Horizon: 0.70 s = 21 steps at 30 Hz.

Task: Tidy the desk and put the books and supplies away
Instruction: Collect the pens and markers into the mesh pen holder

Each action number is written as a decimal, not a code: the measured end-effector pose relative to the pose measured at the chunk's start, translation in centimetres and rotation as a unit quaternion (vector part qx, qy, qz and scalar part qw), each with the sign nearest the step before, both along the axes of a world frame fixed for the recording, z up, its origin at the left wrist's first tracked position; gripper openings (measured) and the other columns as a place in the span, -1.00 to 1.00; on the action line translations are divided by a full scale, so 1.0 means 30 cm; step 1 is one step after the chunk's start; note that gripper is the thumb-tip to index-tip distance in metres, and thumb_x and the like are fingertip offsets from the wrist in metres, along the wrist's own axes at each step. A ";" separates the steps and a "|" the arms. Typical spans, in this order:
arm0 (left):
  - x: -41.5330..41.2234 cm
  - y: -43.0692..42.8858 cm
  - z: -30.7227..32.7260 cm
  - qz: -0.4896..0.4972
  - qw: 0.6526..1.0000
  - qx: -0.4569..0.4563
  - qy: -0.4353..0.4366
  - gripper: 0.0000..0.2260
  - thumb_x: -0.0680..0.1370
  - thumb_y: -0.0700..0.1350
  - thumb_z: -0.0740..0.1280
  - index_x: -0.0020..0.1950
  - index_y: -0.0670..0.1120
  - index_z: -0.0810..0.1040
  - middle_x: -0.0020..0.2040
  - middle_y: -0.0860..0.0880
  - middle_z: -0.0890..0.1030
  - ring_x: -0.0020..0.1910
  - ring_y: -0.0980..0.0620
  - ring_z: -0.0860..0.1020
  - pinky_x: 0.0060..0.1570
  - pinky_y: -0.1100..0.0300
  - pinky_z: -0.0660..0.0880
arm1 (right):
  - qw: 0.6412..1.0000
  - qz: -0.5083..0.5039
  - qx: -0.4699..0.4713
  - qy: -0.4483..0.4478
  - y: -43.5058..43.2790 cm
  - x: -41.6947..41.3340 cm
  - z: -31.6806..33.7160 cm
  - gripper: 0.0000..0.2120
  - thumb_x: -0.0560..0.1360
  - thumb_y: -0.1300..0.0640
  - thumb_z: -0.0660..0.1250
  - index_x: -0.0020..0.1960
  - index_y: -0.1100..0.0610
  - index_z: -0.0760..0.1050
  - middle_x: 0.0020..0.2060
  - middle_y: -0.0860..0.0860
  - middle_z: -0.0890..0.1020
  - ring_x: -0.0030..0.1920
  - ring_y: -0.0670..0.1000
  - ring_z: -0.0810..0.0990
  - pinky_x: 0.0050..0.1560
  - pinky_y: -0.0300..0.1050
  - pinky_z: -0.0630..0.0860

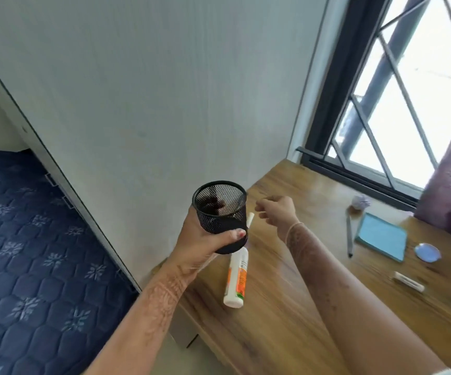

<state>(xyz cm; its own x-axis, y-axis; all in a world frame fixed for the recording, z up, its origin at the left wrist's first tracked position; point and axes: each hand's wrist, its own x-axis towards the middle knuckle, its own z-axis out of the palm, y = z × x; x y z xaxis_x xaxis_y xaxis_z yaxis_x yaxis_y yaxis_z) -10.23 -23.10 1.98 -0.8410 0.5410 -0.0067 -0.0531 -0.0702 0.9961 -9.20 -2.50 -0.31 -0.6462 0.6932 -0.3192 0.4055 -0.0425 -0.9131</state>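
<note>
My left hand [205,247] clamped round mesh cup [220,212], raised off desk [286,280] for loading; right hand [275,212] beside cup, loosely curled, grip unclear; glue bottle [236,277] below cup.

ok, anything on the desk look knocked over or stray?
Yes: the white and orange bottle lies on its side near the desk edge, and a crumpled paper ball sits loose by the window.

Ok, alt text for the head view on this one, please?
A left hand holds a black mesh pen cup over the corner of a wooden desk while the right hand pinches something small beside it. A white-and-orange bottle, pen, blue notepad and eraser lie on the desk.
</note>
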 end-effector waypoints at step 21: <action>-0.161 -0.056 -0.022 -0.038 0.996 -0.071 0.040 -0.28 0.18 -0.11 0.63 0.31 -0.12 0.48 0.19 -0.08 0.63 0.19 -0.02 0.60 0.21 0.06 0.54 | 0.944 0.089 0.251 -0.196 0.066 -0.296 -0.058 -0.64 0.33 -0.13 0.31 -0.20 0.19 0.57 -0.29 0.05 0.63 -0.31 0.04 0.57 -0.38 -0.21 0.39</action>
